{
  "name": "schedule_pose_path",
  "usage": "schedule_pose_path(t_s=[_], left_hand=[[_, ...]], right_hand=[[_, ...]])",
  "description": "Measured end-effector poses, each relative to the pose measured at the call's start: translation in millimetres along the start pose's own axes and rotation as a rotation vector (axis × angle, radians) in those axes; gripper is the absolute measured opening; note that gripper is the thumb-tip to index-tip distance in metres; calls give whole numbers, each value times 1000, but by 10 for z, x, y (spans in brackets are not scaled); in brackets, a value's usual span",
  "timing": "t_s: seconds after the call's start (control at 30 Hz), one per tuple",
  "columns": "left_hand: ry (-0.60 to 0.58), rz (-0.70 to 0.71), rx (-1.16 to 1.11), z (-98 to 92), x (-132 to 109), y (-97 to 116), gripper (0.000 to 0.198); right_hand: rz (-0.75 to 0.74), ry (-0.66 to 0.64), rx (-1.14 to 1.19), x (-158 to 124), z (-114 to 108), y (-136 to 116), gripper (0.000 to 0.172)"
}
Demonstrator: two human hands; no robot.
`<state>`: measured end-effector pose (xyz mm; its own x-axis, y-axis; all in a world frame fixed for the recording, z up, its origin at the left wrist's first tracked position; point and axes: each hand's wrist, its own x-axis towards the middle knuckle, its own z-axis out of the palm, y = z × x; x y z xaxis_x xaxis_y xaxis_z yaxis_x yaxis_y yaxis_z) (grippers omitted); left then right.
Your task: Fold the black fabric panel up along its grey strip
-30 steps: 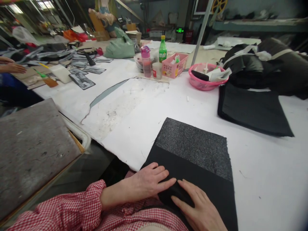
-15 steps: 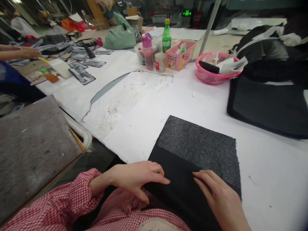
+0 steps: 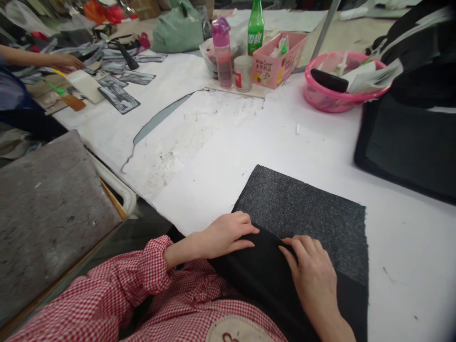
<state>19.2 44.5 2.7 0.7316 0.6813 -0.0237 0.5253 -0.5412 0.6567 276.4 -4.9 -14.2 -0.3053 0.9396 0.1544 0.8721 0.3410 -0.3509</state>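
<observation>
A piece of smooth black fabric (image 3: 263,266) lies over the near part of a speckled dark grey panel (image 3: 302,204) and hangs toward my lap. My left hand (image 3: 224,235) has its fingers on the fabric's upper edge, thumb and forefinger close together with cloth between them. A short way to the right, my right hand (image 3: 313,270) pinches the same edge between thumb and fingertips. Between the two hands the edge is slightly raised. The fabric's lower end is hidden by my right forearm and the table edge.
A pink basin (image 3: 338,102) with papers and a dark object stands at the right, near a large black item (image 3: 409,142). Farther back are a pink box (image 3: 274,69), a bottle (image 3: 223,57) and a jar (image 3: 243,73). A co-worker's hand (image 3: 66,62) is at far left.
Both hands have moved up to the fabric's edge and closed on it; the left moved right and away from me. The view has tipped down a little. The co-worker's hand has moved right.
</observation>
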Motion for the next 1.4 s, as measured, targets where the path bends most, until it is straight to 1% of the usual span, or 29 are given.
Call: schedule_pose_path(t_s=[0.13,0.27,0.4,0.47,0.53,0.63,0.73,0.8,0.87,1.0,1.07,1.13,1.27,1.4], left_hand=[[-7,15,149,49,34,-11,27],[-8,11,199,41,63,3,22],[14,0,268,-4,124,39,29],[33,44,327,-13,178,62,35],[47,110,379,3,249,84,37],[51,190,413,63,375,112,24],[51,229,430,117,495,130,14],[40,245,430,121,553,133,15],[33,245,434,96,579,122,22],[52,193,479,-11,501,22,34],[55,156,475,-72,408,-66,36],[57,122,443,-126,305,-160,35],[69,85,369,-179,157,-278,31],[104,73,339,-169,115,-291,27]], right_hand=[[-17,-13,36,23,-18,-31,17],[-67,32,40,19,-27,-65,13],[-156,81,40,-3,-5,-84,13],[-164,89,50,-8,19,-83,12],[-163,95,49,-7,42,-76,11],[-169,99,35,-2,63,-61,10],[-197,86,5,-3,67,-46,8],[-207,77,-12,-11,70,-40,6],[-186,84,-19,-27,80,-38,5],[-111,126,-19,-62,114,-37,2],[-87,144,-25,-71,122,-39,8],[-80,132,-38,-71,116,-41,14],[-69,99,-103,-63,82,-12,11],[-20,146,-157,-100,35,115,26]])
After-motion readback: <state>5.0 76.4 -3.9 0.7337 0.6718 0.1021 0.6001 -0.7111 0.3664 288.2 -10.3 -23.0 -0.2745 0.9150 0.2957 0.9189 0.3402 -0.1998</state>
